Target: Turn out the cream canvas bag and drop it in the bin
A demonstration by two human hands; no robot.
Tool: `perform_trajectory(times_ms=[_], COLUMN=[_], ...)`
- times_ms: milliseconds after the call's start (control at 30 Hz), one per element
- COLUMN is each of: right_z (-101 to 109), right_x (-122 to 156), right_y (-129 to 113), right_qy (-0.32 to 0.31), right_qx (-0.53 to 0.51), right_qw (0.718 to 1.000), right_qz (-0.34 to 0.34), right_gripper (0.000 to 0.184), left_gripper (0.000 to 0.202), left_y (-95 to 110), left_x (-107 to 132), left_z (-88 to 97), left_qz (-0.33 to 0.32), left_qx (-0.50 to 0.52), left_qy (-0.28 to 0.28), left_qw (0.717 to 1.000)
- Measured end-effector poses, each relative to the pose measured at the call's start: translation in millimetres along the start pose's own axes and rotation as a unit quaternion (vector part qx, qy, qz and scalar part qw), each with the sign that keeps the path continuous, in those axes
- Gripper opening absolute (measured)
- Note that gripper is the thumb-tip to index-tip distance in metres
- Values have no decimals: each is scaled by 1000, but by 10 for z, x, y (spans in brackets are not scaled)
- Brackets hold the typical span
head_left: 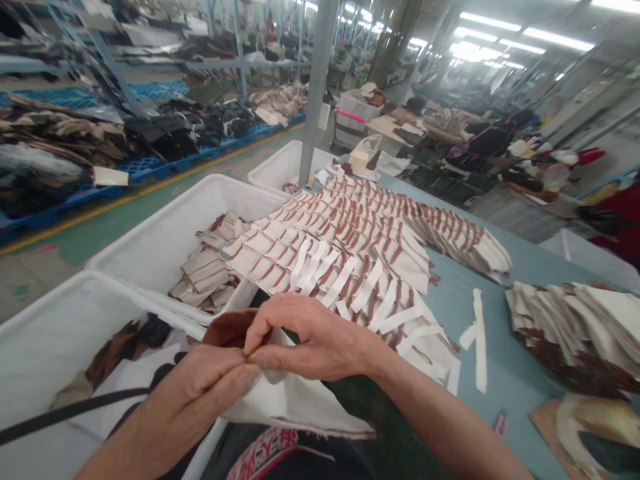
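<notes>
A cream fabric piece with a brown part (295, 401) hangs from both of my hands, above my lap at the table's edge. My left hand (207, 380) pinches its upper edge, thumb pressed against the fingers. Right beside it, my right hand (305, 337) is closed in a pinch on the same edge, so the fingertips of both hands meet. Beyond them, overlapping rows of cream pieces with brown edges (345, 227) cover the table. White strips (345, 280) lie across the nearest rows.
White plastic bins (165, 207) stand at the left, holding fabric pieces. On the blue-grey table (450, 267) are a stacked bundle (570, 333), a loose white strip (479, 340) and a roll of tape (595, 427). A grey post (316, 87) rises behind the bins.
</notes>
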State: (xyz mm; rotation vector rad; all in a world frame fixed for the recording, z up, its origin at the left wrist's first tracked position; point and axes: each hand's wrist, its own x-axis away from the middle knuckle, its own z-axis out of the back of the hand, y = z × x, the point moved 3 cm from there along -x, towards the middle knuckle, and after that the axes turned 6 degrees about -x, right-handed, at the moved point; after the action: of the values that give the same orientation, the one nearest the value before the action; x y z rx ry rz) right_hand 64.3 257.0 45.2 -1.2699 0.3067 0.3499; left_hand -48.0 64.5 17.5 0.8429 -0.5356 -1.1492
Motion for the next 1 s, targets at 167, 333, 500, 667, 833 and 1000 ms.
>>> perform_trajectory(times_ms=[167, 333, 500, 667, 833, 1000], right_z=[-232, -426, -588, -988, -1096, -905], right_x=[205, 340, 492, 972, 1388, 1639], right_y=[137, 200, 197, 514, 809, 888], right_qy=[133, 137, 132, 173, 147, 198], right_qx=[-50, 21, 57, -151, -156, -53], right_qw=[988, 985, 948, 880, 880, 877], right_qz=[-67, -98, -284, -416, -424, -434], right_gripper=[38, 35, 43, 67, 80, 49], left_gripper=[51, 44, 40, 39, 38, 40], left_y=[142, 143, -49, -127, -215, -396], left_x=[-64, -88, 10, 113, 96, 46], left_z=[42, 1, -107, -285, -503, -434], left_qz=[-68, -109, -90, -73, -49, 8], left_qx=[-56, -128, -161, -156, -103, -54], left_qy=[94, 181, 272, 284, 219, 217], left_qw=[992, 969, 944, 943, 969, 975])
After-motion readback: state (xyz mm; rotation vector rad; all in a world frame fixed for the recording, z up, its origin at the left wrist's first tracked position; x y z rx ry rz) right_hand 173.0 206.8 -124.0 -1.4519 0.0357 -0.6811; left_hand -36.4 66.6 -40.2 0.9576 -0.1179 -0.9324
